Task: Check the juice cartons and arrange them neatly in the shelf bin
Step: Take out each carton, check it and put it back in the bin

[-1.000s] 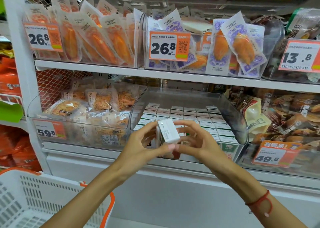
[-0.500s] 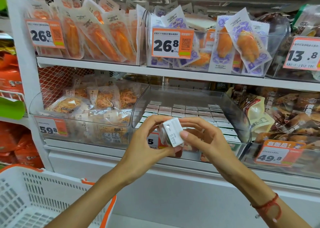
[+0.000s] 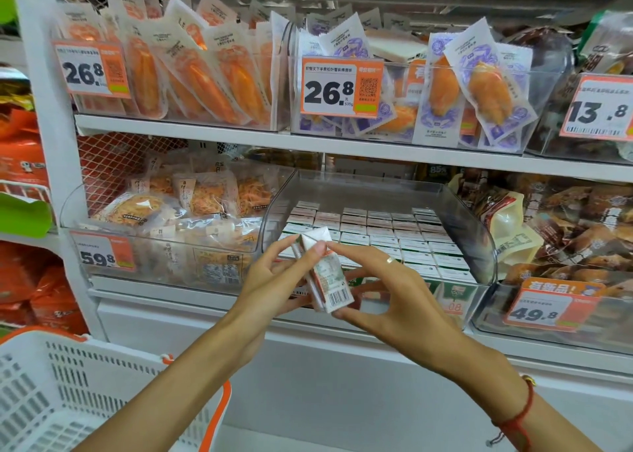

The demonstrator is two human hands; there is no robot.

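- Shopping basket [image 3: 78, 393]: white with orange trim, lower left, well apart from the work.
- Left hand [image 3: 270, 290]: raised in front of the shelf, fingers curled round the left and rear faces of a small juice carton [image 3: 325, 275], index tip at its top corner.
- Juice carton: held between both hands, just in front of the clear shelf bin [image 3: 479, 246]. Long axis near upright, top tilted to the left and away, barcode face towards the camera at its lower end.
- Right hand [image 3: 394, 297]: pinches the carton end to end, index tip on the top edge, thumb under the bottom right corner; remaining fingers spread and free.
- Shelf bin: directly beyond the carton and slightly to the right; packed rows of cartons [image 3: 387, 235] stand upright inside.
- Judgement: inspection step in hand. Placement calls for a forward carry over the bin's front wall. Both hands stand about equally near; the right has the end-to-end hold suited to lowering the carton upright.
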